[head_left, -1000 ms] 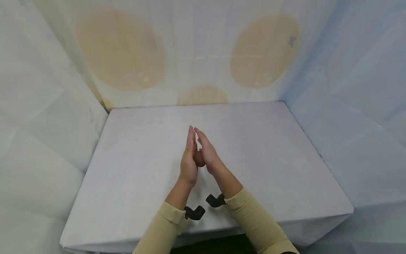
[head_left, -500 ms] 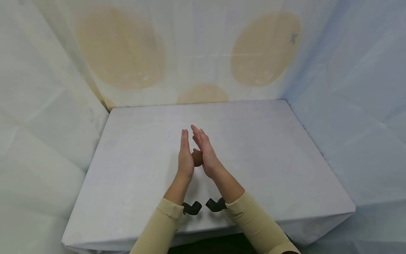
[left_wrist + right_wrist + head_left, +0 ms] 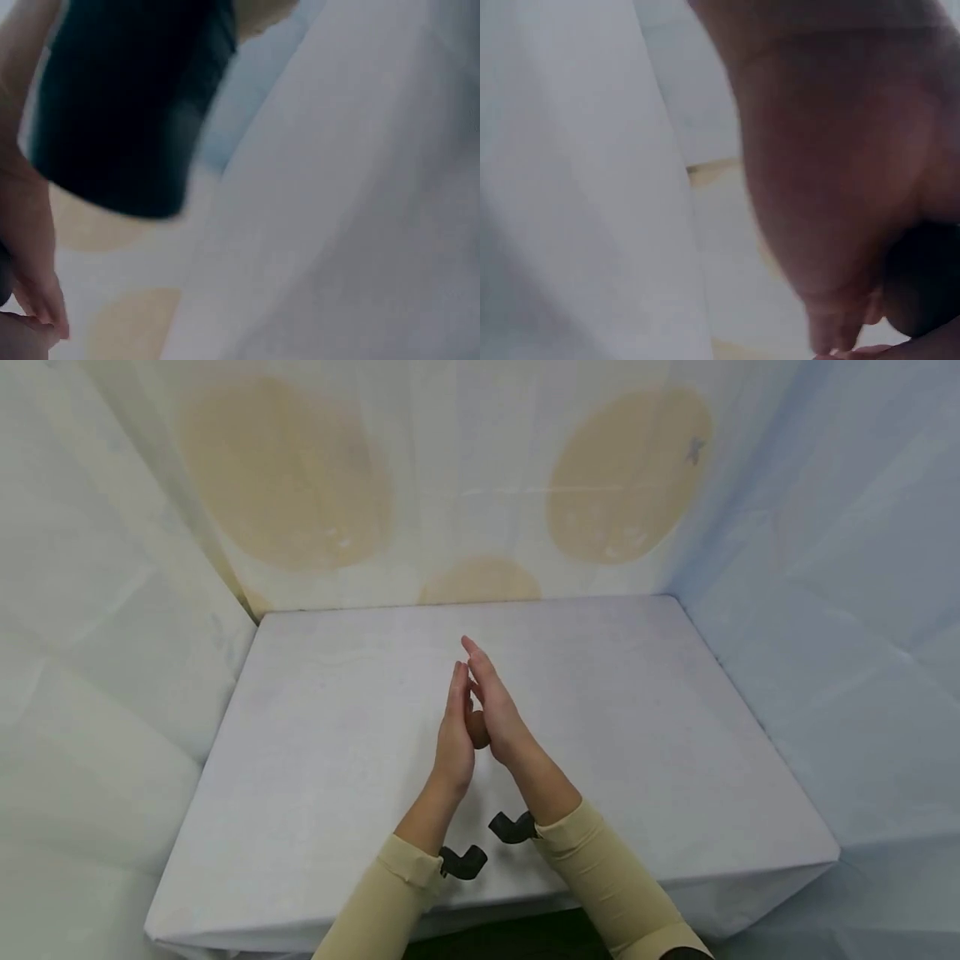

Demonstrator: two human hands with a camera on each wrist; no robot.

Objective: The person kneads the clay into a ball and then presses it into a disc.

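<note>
Head view: we had a small brown ball (image 3: 477, 729), rounded and matte, pressed between our two palms above the table (image 3: 337, 760). Our left hand (image 3: 454, 739) stood edge-up with fingers straight and together, flat against the ball. Our right hand (image 3: 495, 710) did the same from the other side, fingers straight, tips reaching a bit farther forward than the left ones. Neither hand curled round the ball; both only pressed it flat-palmed. Most of the ball was hidden, just a sliver showed between the heels of the hands. Beige knit sleeves (image 3: 600, 877) covered both forearms, each with a black plastic mount (image 3: 462, 862) at the wrist.

The table was rectangular, draped in smooth pale cloth with soft folds at the near edge. White sheeting with creases formed walls on three sides; the back wall (image 3: 465, 485) showed large tan oval patches.

Right wrist view was blurred: palm (image 3: 832, 172) close up, a dark round shape (image 3: 922, 285) against it, likely the ball. Left wrist view, also blurred, showed fingers (image 3: 34, 277) and a black mount.
</note>
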